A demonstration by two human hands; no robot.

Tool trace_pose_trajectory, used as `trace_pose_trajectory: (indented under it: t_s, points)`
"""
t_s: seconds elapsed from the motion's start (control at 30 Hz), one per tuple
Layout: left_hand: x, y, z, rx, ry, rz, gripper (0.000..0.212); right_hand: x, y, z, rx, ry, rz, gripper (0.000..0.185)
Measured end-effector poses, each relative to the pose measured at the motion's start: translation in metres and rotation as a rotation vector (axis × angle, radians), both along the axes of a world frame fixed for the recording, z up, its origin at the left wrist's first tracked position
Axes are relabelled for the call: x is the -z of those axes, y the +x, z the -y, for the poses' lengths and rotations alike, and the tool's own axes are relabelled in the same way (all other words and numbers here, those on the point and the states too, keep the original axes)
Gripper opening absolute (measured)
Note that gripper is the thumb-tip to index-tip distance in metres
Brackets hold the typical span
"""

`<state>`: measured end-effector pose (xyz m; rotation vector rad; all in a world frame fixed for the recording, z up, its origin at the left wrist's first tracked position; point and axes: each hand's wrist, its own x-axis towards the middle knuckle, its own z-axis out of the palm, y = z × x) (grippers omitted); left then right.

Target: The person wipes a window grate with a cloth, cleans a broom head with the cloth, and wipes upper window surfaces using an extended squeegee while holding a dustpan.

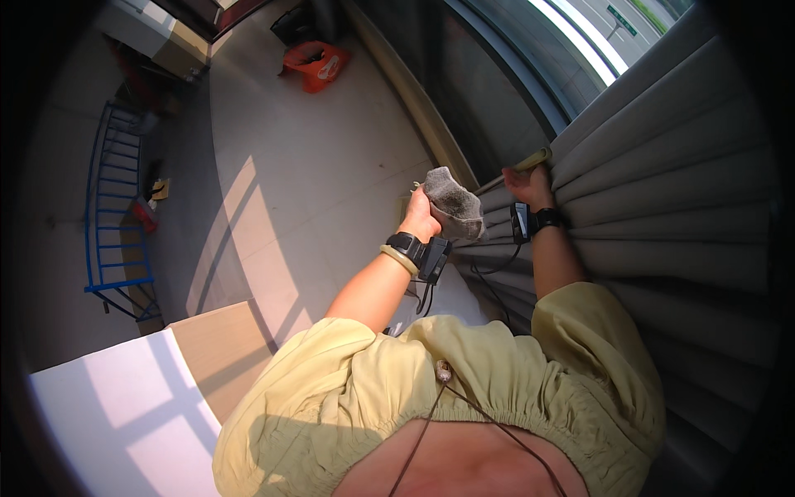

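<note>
A crumpled grey cloth [455, 204] is gripped in my left hand [423, 217], out in front of me. My right hand [528, 184] reaches to the edge of the gathered grey curtain [658, 186] and holds a rolled strip of yellowish-green material [533, 159], perhaps a curtain tieback; its far end meets the curtain. Both wrists carry black straps with small box-shaped devices and cables. The dark window glass [478, 81] lies just beyond my right hand.
An orange bag [317, 65] stands on the tiled floor [310, 155]. At left are a blue metal frame [118, 248] with rungs and a red object [144, 215]. A white-topped cabinet [118, 404] is beside me at lower left. White plastic [450, 304] lies below my arms.
</note>
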<state>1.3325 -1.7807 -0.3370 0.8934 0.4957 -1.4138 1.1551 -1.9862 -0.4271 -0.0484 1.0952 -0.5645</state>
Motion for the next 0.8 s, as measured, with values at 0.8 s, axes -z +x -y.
trace_pose_trajectory:
  t_s: [0.8]
  points:
    - [-0.002, -0.056, 0.022, 0.118, -0.105, -0.212, 0.030, 0.068, -0.091, -0.036, -0.017, -0.645, -0.008, 0.028]
